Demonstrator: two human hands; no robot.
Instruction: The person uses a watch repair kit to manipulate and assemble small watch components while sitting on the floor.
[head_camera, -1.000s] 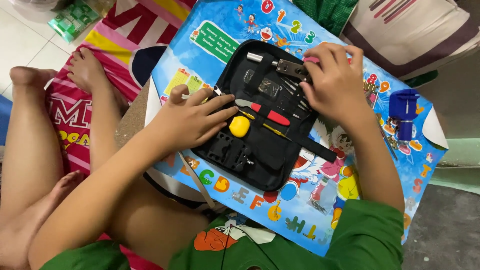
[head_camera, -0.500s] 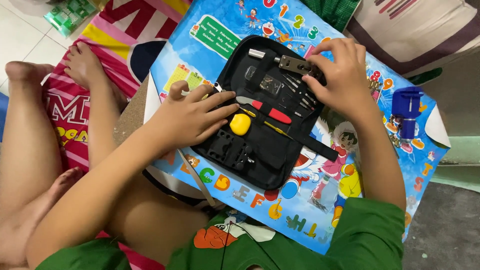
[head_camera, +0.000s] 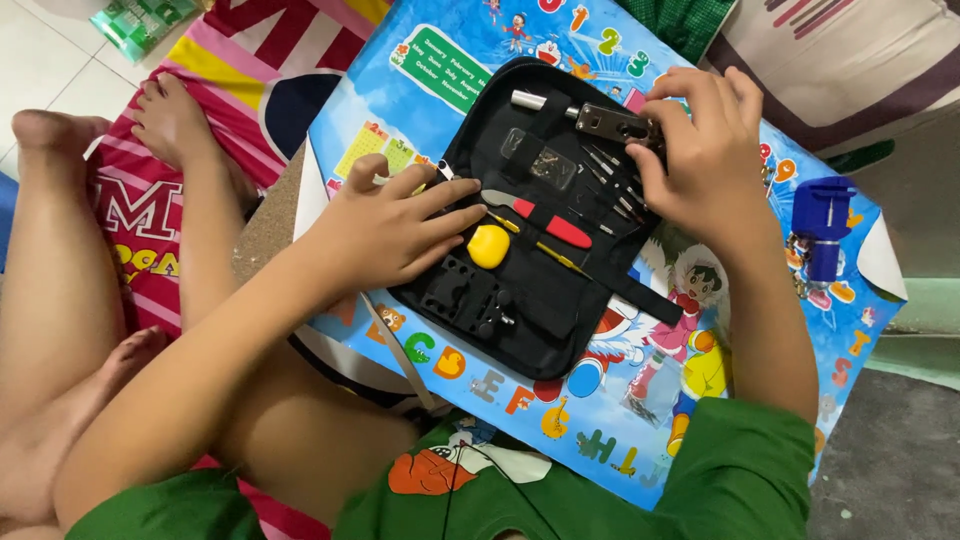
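Note:
An open black tool case (head_camera: 560, 310) lies on a colourful printed poster (head_camera: 640, 400) across my lap. Inside are a red-handled tool (head_camera: 548, 226), a yellow ball (head_camera: 488, 246), a metal wrench-like tool (head_camera: 600, 120), a small clear bag of parts (head_camera: 545, 165) and several thin metal pins. My left hand (head_camera: 390, 230) rests flat on the case's left edge, fingers spread, touching nothing else. My right hand (head_camera: 705, 150) lies over the case's upper right corner, fingertips on the end of the metal tool and the pins.
A blue plastic tool (head_camera: 822, 228) stands on the poster at the right. Under the poster is a pink, yellow and red striped mat (head_camera: 250, 60). My bare legs and feet stretch left. A green packet (head_camera: 135, 22) lies on the white floor tiles at top left.
My right hand has shifted slightly along the case's upper right corner. The left hand has stayed on the left edge.

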